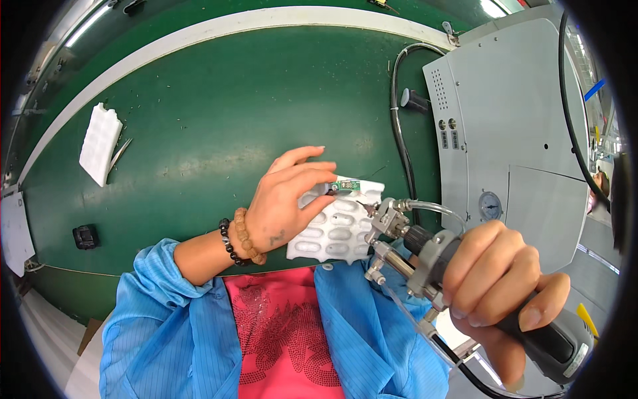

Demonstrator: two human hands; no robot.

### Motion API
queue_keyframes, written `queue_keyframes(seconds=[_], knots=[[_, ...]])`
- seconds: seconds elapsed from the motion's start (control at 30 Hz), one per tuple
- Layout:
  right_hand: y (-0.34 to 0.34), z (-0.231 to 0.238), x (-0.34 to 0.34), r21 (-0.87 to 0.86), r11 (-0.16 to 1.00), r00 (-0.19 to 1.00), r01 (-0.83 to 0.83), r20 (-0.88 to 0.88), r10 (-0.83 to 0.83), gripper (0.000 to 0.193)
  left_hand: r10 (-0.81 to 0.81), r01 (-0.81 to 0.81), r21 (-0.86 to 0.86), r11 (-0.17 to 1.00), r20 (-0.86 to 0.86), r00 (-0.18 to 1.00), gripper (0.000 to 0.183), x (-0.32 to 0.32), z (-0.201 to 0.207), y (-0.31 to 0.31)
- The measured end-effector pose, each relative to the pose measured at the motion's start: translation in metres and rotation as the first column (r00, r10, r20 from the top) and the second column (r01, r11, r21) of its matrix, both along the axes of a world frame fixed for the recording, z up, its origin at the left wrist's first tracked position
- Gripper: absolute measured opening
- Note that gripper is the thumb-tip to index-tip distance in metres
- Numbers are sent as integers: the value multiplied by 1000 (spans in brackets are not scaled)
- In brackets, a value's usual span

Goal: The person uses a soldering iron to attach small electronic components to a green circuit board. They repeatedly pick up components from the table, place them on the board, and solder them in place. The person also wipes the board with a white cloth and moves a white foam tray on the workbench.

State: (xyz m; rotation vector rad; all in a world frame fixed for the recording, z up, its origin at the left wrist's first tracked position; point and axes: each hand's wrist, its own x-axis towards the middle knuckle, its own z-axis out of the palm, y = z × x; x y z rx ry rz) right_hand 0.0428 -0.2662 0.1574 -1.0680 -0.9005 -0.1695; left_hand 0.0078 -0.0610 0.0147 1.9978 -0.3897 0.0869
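The left hand (289,189) pinches a small green circuit board (348,186), long axis roughly left–right, at the white foam tray's (332,234) far edge; the right hand (495,279), farther off, grips a valve-fitted tool (435,258), tip near the board's lower right.

The person wears a light blue work jacket (179,346) with fine, darker stripes, open down the front, with a small white button (327,266) near the upper edge of one side. The left sleeve (157,269) is pushed up in thick, soft folds. Underneath is a bright pink top (292,286) patterned with small dark dots that form curving shapes. Behind the left hand (292,189) sit two bracelets, one of chunky brown beads (244,238), the other of glossy black beads (228,243) with a paler one among them
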Motion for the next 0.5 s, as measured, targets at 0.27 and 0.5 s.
queue_keyframes(seconds=[0.27,0.5], knots=[[9,-2,4,-31,1000,1000,-1,-19,1,51,-48,49,-81,996,5,999,31,3,-1,6],[7,2,1,-22,999,999,24,-40,-25,50,11,-8,-58,998,40,999,27,6,-2,6]])
